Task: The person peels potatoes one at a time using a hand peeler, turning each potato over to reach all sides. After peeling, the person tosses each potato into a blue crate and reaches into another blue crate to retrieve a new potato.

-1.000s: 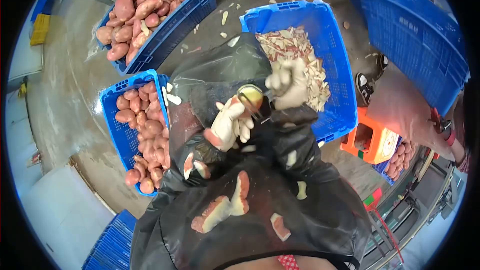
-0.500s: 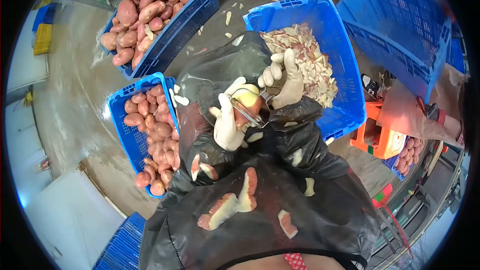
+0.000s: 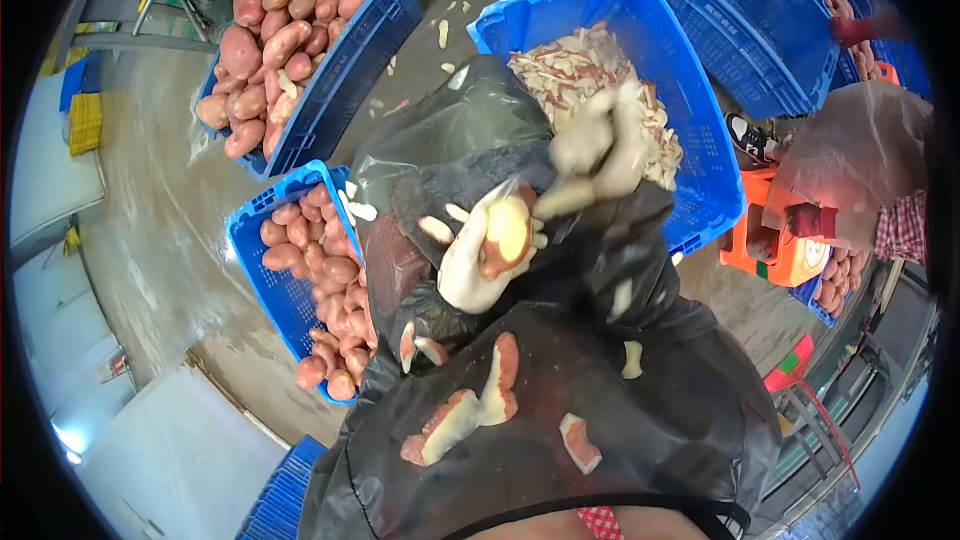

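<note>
My left hand (image 3: 480, 258), in a pale glove, is wrapped round a red-skinned potato (image 3: 511, 232) with a bare yellow patch facing up. To the upper right of it, my right hand (image 3: 605, 145) is smeared by motion, its fingers curled as they were around the peeler; the peeler itself cannot be made out in the blur. Behind that hand, a blue crate (image 3: 715, 155) holds a heap of peelings (image 3: 585, 65). Strips of potato peel (image 3: 498, 380) lie on my dark plastic apron (image 3: 560, 340), and some cling to the sleeves.
Left of my lap stands a blue crate of red potatoes (image 3: 325, 260); a larger potato crate (image 3: 350, 75) is behind it. At right, a person in a clear plastic apron (image 3: 850, 155) is beside an orange stool (image 3: 775, 240) and stacked blue crates (image 3: 740, 30). Scraps litter the wet floor.
My right hand has come off the potato, moving up and to the right. The potato now shows more bare flesh toward me. At right, the other person's blue crate has moved upward.
</note>
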Demonstrator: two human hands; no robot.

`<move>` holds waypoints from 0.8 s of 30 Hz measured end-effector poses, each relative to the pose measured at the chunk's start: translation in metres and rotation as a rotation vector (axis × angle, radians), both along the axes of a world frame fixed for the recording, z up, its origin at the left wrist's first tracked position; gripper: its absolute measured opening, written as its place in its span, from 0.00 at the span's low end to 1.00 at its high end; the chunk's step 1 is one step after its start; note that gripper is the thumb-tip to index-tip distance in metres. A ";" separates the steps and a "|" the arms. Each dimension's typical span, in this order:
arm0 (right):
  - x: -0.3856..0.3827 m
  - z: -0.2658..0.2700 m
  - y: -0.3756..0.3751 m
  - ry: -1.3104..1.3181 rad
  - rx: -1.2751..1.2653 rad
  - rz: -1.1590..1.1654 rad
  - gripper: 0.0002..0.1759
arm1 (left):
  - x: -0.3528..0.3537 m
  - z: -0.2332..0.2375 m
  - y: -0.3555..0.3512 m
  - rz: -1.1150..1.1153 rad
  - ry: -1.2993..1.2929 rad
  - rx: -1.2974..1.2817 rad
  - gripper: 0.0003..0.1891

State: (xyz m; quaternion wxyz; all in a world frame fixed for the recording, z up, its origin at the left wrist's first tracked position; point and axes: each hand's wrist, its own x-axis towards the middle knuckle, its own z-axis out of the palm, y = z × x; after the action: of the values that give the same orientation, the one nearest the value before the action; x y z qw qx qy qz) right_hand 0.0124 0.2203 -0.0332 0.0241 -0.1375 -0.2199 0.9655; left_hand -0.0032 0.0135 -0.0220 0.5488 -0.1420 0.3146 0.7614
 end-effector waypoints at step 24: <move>-0.001 -0.016 0.008 -0.141 -0.091 -0.333 0.19 | -0.003 -0.026 0.001 -0.181 0.362 0.174 0.41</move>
State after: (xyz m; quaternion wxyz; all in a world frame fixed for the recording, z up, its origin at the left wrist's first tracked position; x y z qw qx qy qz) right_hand 0.0110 0.2286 -0.0497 0.1619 -0.2405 -0.1515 0.9450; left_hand -0.0058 0.0144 -0.0476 0.5595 0.0736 0.3526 0.7465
